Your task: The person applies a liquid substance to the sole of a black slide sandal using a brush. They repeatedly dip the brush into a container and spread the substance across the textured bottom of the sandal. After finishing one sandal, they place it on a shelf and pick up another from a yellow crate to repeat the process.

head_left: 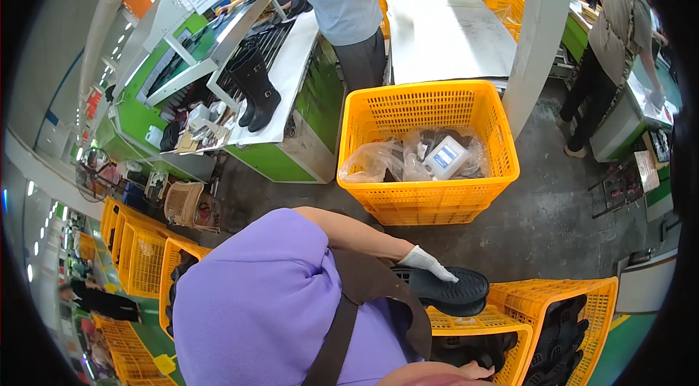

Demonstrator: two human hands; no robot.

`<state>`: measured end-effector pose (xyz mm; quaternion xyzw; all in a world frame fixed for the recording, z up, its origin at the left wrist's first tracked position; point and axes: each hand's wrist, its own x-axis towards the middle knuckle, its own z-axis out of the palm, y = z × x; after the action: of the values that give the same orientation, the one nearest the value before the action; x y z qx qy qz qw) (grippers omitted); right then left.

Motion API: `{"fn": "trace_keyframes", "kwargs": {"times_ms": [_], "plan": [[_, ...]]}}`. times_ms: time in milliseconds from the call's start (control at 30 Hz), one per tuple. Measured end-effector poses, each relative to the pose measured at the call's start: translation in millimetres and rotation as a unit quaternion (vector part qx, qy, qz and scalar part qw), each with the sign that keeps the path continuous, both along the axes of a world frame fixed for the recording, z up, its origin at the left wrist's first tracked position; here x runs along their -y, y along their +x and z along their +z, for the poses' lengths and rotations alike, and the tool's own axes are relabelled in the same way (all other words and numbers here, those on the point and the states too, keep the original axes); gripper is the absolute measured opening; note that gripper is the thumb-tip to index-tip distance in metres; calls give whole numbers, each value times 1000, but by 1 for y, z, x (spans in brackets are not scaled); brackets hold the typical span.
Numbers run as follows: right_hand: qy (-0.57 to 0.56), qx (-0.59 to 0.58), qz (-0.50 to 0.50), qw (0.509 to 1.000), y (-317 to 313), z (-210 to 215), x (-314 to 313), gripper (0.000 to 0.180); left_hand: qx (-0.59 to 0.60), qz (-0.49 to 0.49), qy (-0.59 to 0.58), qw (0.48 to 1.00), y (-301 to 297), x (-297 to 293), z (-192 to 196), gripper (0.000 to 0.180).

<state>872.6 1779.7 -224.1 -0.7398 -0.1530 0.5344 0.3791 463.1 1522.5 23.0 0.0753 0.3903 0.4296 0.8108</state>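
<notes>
My left hand (428, 264), in a white glove, is closed on black shoe soles (455, 290), its thumb pressed on the top one. There seem to be two, one over the other, above the rim of a yellow crate (480, 324). At the lower edge, my bare right hand (477, 370) reaches into that crate, beside the black soles (455, 351) in it. Only a little of its fingers shows, so its grip is unclear. Another yellow crate (601, 328), holding several black soles (557, 342), adjoins on the right.
Ahead stands a large yellow crate (429, 200) with plastic bags and a white jug (445, 158). Black boots (255, 87) stand on a green-sided workbench (291, 153). A white post (542, 36) rises at right. People work nearby. More yellow crates (142, 255) line the left.
</notes>
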Motion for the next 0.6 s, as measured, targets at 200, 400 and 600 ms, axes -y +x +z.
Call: {"fn": "trace_keyframes", "kwargs": {"times_ms": [200, 400, 600], "plan": [[-50, -17, -89, 995, -22, -9, -25, 76, 74, -5, -31, 997, 2, -3, 20, 44], [-81, -30, -150, 985, -32, -11, -43, 78, 93, -6, -45, 995, 1, -5, 16, 42], [-96, -51, -135, 985, -33, 1, -34, 76, 112, -13, -62, 992, -4, -2, 29, 44]]}}
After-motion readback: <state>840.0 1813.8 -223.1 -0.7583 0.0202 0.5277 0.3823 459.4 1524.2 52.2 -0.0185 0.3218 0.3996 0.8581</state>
